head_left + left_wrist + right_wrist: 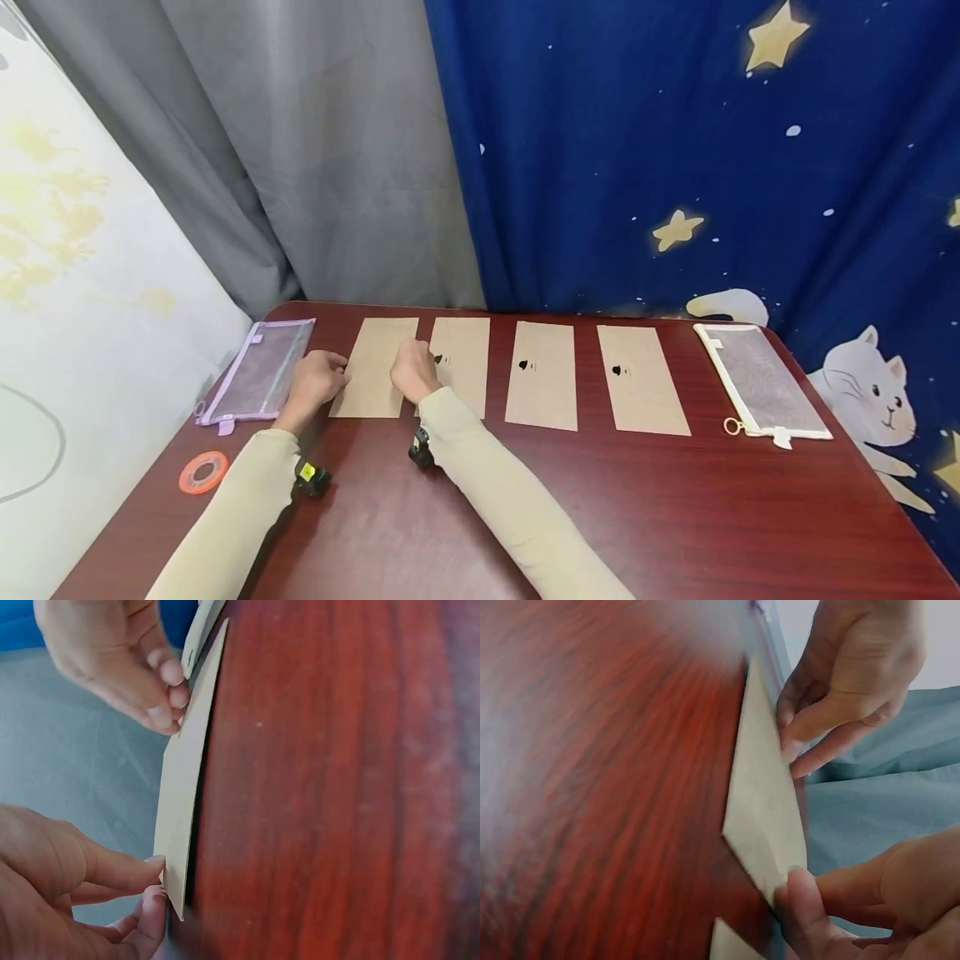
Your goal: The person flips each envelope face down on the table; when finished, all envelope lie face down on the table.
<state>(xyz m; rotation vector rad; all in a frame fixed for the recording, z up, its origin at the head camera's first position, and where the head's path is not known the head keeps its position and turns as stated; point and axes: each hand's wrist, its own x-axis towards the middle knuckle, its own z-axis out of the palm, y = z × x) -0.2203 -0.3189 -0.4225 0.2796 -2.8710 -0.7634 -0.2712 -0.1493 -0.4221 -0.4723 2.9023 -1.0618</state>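
A flat rectangle of brown kraft paper (pixel 369 375) lies at the left end of a row of similar pieces; its upper face shows no print. At its left edge my left hand (pixel 317 379) pinches the paper between thumb and fingers, as the left wrist view shows (pixel 82 881). Across from it, my right hand (pixel 414 371) pinches the right edge, thumb on top in the right wrist view (pixel 877 900). Just right of that hand lies a second brown paper piece (pixel 467 367) with a small black hat-like print, partly covered by the hand and sleeve.
Two more printed paper pieces (pixel 542 379) (pixel 647 383) continue the row rightward. A purple-edged mesh zip pouch (pixel 262 367) lies at the left, a white-edged one (pixel 765 379) at the right. An orange ring-shaped roll (pixel 204 472) sits near the table's left edge. Curtains (pixel 360 167) hang behind.
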